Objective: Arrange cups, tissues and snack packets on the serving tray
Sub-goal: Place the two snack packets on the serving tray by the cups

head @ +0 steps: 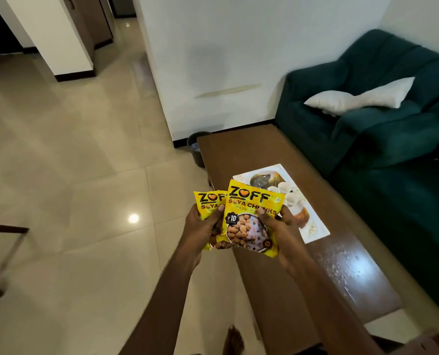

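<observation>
At centre frame we find both hands clenched on snack packets: left hand (pixel 200 228) grasping the rear packet (pixel 208 202), right hand (pixel 280 226) the front packet (pixel 250 216). The serving tray (pixel 313 230), cups (pixel 285 192) aboard, lies just beyond, toward upper right, nearer the right grip, its long axis diagonal along the worktop (pixel 251 155).

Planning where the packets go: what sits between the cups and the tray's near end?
Head view: only bare printed tray there, beyond the cups.

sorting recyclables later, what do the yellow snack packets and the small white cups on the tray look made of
Yellow snack packets: likely thin plastic film, glossy, since they crinkle and catch light in the hands. Small white cups on the printed serving tray: matte, thin-walled, probably paper, though too small to be sure.
</observation>
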